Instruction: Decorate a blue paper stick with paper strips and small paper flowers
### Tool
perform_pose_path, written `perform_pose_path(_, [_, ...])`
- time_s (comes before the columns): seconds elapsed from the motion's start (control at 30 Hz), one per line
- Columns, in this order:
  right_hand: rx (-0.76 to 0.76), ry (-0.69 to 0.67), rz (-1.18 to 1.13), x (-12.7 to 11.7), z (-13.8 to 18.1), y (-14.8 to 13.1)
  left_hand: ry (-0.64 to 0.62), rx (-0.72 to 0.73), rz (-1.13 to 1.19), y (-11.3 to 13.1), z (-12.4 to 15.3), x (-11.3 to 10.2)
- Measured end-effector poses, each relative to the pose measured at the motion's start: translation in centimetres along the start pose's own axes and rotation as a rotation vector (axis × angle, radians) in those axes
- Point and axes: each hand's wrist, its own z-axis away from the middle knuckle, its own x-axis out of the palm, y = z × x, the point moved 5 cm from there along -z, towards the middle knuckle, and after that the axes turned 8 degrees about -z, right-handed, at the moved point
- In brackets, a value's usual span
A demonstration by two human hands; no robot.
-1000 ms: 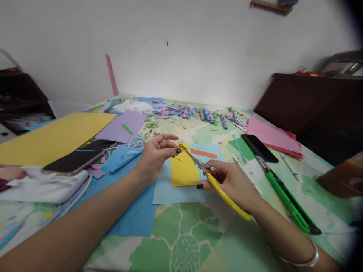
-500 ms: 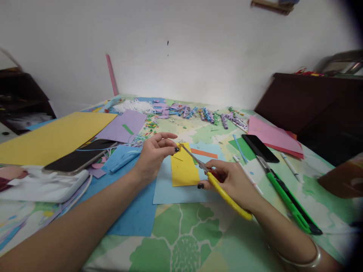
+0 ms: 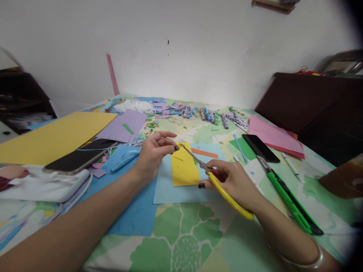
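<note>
My right hand grips scissors with yellow handles, their blades pointing up and left over a yellow paper piece. At the blade tips, my left hand is closed in a pinch, thumb against fingers. A tiny bit of yellow paper seems to be held there, hard to tell from the yellow piece behind. That yellow piece lies on a light blue sheet, with an orange strip beside it.
A green box cutter with its blade out and a black phone lie at right. Blue paper, another phone and a large yellow sheet are at left. Curled paper strips and scraps lie along the back.
Both hands hold nearly the same pose. My left hand has shifted very slightly left and up; the scissors stay at its fingertips.
</note>
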Motion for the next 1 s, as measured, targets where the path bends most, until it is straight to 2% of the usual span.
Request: perform_pose_path(1.0, [-0.016, -0.009, 0.087, -0.05, -0.1, -0.11, 0.028, 0.003, -0.085, 0.02, -0.09, -0.34])
